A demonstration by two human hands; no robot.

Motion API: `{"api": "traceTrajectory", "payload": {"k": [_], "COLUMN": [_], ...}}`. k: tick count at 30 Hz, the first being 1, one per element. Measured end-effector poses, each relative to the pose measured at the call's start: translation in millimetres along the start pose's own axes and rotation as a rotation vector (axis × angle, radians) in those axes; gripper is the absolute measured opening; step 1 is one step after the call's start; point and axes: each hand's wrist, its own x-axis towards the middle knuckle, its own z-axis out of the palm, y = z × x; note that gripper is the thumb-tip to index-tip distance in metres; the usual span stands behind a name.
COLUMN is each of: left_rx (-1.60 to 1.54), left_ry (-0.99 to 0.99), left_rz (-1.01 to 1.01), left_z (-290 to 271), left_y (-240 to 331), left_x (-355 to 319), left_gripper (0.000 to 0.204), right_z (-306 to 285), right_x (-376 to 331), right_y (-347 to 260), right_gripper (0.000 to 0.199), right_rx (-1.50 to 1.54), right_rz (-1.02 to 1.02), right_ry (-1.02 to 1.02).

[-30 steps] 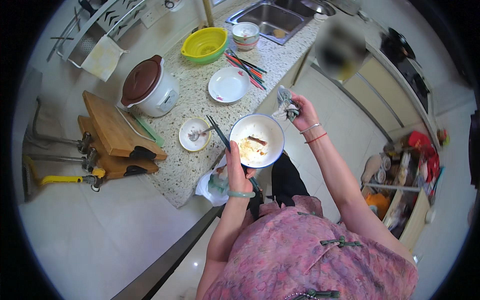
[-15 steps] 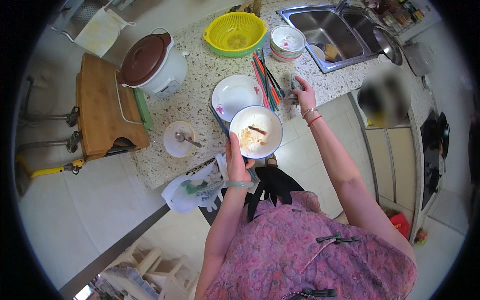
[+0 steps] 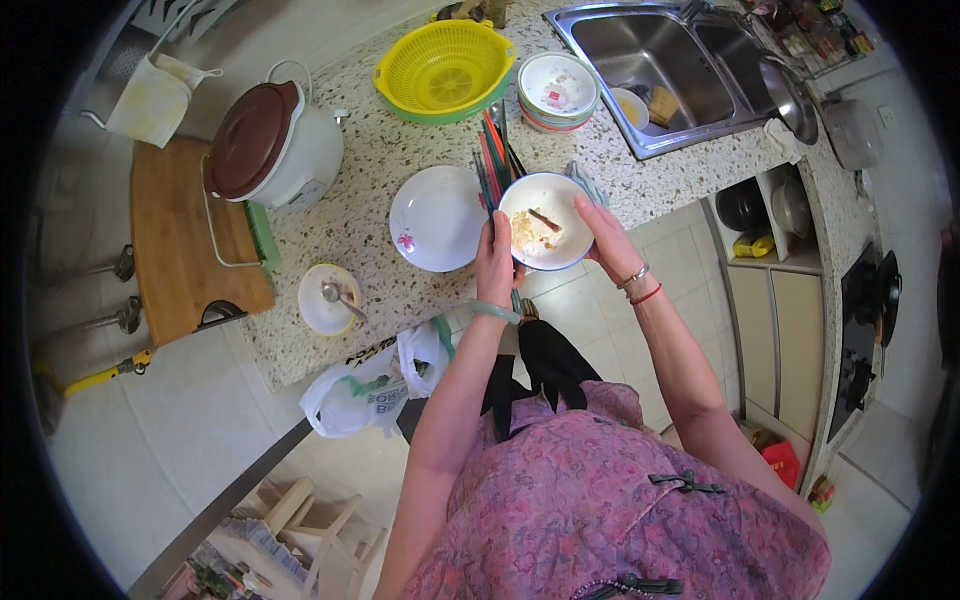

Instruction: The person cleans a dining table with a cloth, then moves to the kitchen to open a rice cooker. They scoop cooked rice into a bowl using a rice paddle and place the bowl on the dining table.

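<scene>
White bowl: blue-rimmed, held in the air by the worktop's [image 3: 370, 250] near edge [image 3: 560, 194]; brown and pale scraps [image 3: 545, 221] inside.
Left hand: on the bowl's left side [image 3: 493, 265], fingers curled around it and closed on dark chopsticks [image 3: 483, 180] as well.
Right hand: fingers gripping the bowl's right rim [image 3: 610, 240], thumb on top; the undersides are hidden.
Stage: seems partway; several bowls [image 3: 540, 76] are already stacked near the sink [image 3: 641, 146] and the plate [image 3: 440, 225] looks bare, but scraps remain in the held bowl and a spoon [image 3: 345, 300] in the small yellow-rimmed bowl [image 3: 311, 312] toward the worktop's left end.
Grey cloth: at the near edge, just beyond the held bowl [image 3: 588, 181], apparently let go.
Change: half a second ago the right hand was away from the bowl, with the cloth, beside the loose chopsticks [image 3: 493, 150]; now both hands share the bowl.
</scene>
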Motion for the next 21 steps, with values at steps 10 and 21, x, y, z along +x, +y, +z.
{"api": "traceTrajectory", "payload": {"k": [10,21], "left_rx": [0.33,0.347], "left_ry": [0.042,0.062], "left_rz": [0.112,0.174], "left_z": [22,23], "left_y": [-18,-30], "left_x": [81,93], "left_gripper": [0.075,0.084], "right_z": [-32,-28], "right_x": [13,9], "right_y": [-7,-1], "right_gripper": [0.061,0.057], "right_rx": [0.049,0.031], "right_rz": [-0.033,-0.021], "right_ry": [0.166,0.189]}}
